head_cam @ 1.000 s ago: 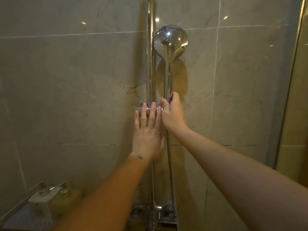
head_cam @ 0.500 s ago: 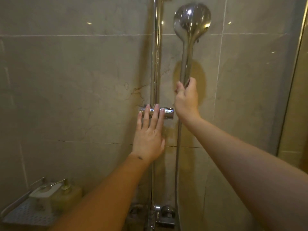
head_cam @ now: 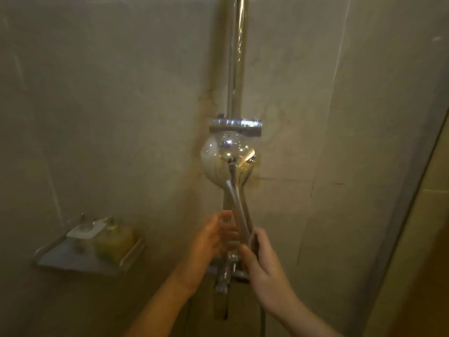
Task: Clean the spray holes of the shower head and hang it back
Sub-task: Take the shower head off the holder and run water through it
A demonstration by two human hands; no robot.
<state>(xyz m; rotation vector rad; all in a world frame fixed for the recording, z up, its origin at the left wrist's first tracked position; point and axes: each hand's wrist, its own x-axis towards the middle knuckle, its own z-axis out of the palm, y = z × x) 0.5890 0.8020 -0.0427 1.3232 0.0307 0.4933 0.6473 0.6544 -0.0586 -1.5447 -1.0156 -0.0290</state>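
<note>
Two bare forearms come up from the bottom edge, one on each side, and no sleeve, cuff or glove shows anywhere along them. The left hand and the right hand are bare as well, with no ring, watch or band that I can make out, though the dim, blurred picture would hide anything small. The nails are too smeared to tell whether they are painted. Both arms are cut off at the frame's lower edge, so nothing above the forearms is in sight, and no clothing shows.
</note>
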